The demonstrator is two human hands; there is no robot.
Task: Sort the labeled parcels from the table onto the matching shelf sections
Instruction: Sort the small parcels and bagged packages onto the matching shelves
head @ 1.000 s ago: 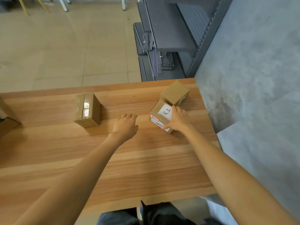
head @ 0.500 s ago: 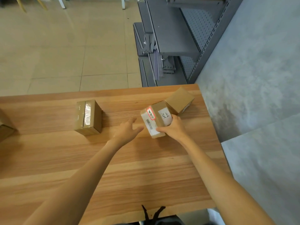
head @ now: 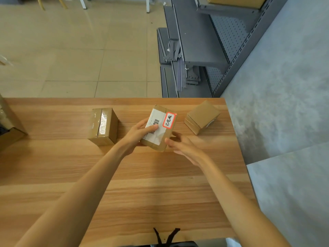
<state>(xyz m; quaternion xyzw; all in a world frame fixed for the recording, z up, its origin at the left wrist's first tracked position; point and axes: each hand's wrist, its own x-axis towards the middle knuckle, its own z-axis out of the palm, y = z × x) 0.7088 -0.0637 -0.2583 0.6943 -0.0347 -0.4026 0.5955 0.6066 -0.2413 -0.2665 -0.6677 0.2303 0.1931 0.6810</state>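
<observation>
Head view | left hand (head: 138, 135) fingers hold labeled parcel (head: 159, 128) above counter (head: 160, 184) centre | right hand (head: 185, 146) fingers spread, just beside it | two parcels left: taped box (head: 104, 126) left, plain box (head: 202, 117) far right | shelf (head: 201, 50) beyond; none visibly sorted.

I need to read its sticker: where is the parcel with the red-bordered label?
In the head view, the labeled parcel is center table, gripped by the left hand, between the taped box and plain box.

Bright, even daylight; glare on the floor (head: 92, 16), soft shadows on the surface (head: 160, 184), motion-blurred right hand (head: 185, 148), bowed edges.
</observation>
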